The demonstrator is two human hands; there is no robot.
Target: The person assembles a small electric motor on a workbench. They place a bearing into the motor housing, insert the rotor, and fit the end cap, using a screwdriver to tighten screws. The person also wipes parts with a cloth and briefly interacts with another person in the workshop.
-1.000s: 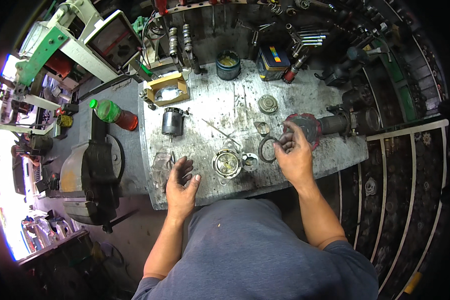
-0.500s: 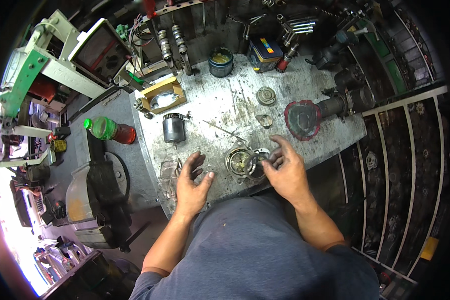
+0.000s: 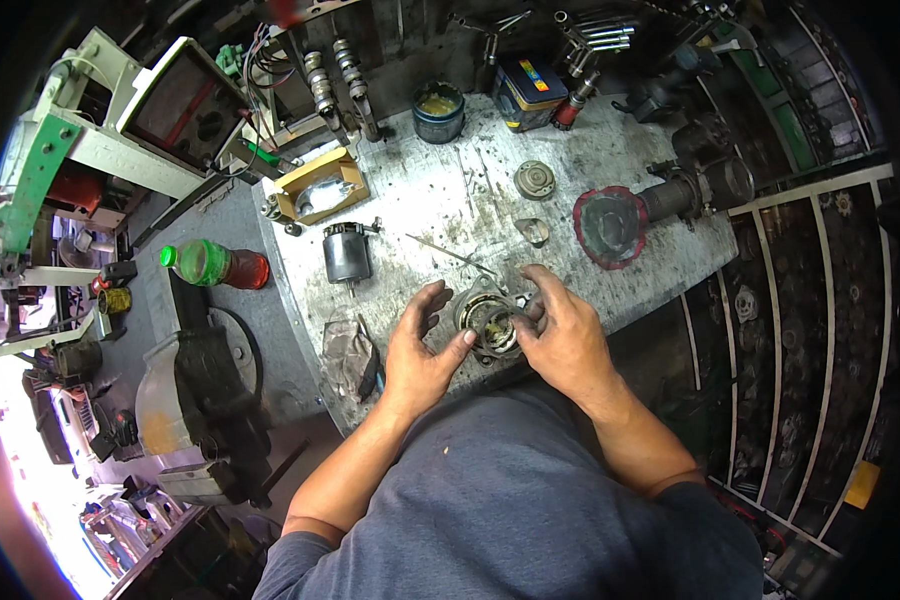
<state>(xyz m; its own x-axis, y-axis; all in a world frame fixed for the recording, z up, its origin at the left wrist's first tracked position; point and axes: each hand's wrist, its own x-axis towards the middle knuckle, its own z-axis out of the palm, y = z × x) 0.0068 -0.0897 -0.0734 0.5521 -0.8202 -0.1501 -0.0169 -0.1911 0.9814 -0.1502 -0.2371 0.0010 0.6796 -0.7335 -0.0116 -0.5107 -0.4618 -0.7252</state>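
Observation:
A round flanged metal housing, with yellowish grease inside, sits on the bench close in front of me. Over its opening is a dark ring, pinched at its right side by the thumb and fingers of my right hand. My left hand stands at the housing's left with fingers apart. Its thumb tip reaches the ring's left edge; whether it touches is unclear. A thin rod lies just beyond the housing. Farther off are a small metal sleeve and a round cap-like part.
Left of my hands lie a dirty cloth or glove and a cylindrical motor body. Behind are an open cardboard box and a grease tub. A red-rimmed dish sits right. A bottle and vise stand left.
My right hand has brought the ring a little left, more squarely over the housing. My left hand has moved right, up beside the housing.

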